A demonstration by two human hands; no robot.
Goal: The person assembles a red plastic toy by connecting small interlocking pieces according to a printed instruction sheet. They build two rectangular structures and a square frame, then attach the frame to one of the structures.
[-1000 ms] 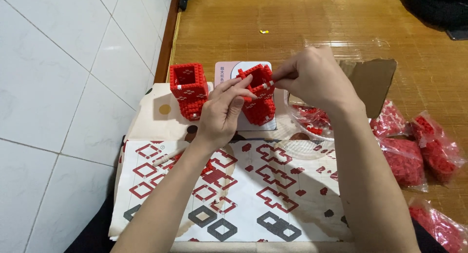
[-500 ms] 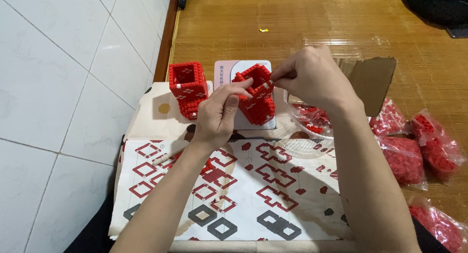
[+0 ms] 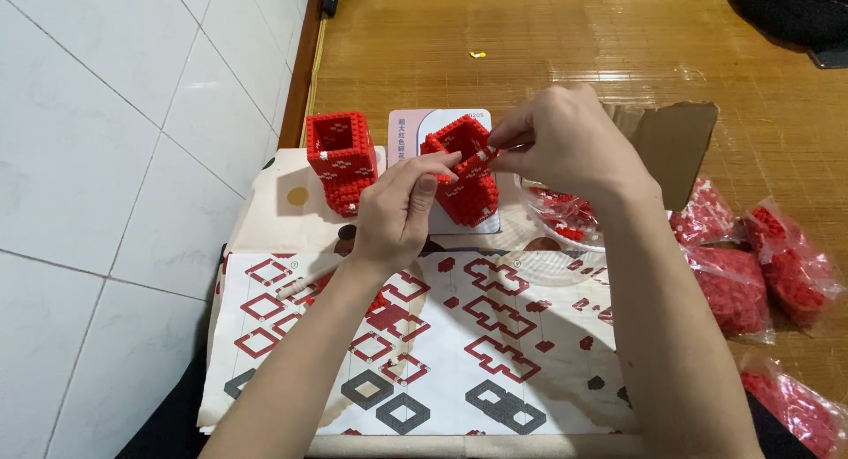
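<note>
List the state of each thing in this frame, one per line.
Left hand: fingers steadying the brick box.
Right hand: pinching a red-and-white strip at the box's rim.
Brick box: open-topped, unfinished.
Second brick box: upright, untouched.
Brick bags: sealed, full.
Instruction sheet: unfolded flat.

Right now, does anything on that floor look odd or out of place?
Only small things. A tiny yellow scrap lies alone on the mat, far from the work. The red block box in the hands sits skewed on its card, unlike the finished box. Nothing looks spilled or broken.
</note>
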